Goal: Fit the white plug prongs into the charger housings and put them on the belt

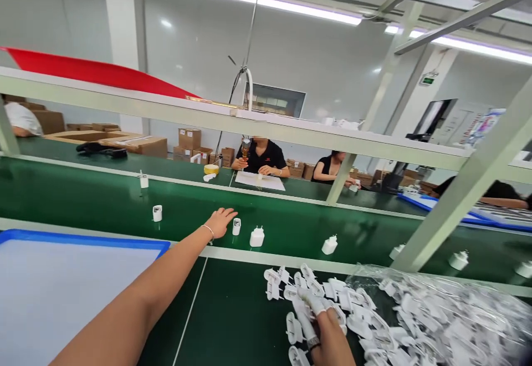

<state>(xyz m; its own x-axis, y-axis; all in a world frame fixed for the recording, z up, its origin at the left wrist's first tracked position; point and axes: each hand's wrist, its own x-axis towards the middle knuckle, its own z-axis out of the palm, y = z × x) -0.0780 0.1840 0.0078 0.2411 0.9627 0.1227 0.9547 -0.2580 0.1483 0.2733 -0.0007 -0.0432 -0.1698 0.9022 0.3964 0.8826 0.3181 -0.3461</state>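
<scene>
Over the green conveyor belt (286,216), my left hand (220,223) reaches out with its fingers stretched, holding nothing. Just right of its fingertips stands a small white charger housing (236,226) with an open top; a white charger with two prongs (257,237) is beside it. My right hand (326,327) is down in a heap of loose white two-pin plug pieces (359,321). White coverings are on its thumb and finger, which pinch at a white plug piece; their tips blend with the heap, so the grip is partly hidden.
More chargers (330,244) stand along the belt. A plastic bag (465,310) of plug pieces lies at right, and a blue-rimmed white tray (83,235) at left. A slanted frame post (453,205) and overhead shelf cross the view. Co-workers (266,158) sit opposite.
</scene>
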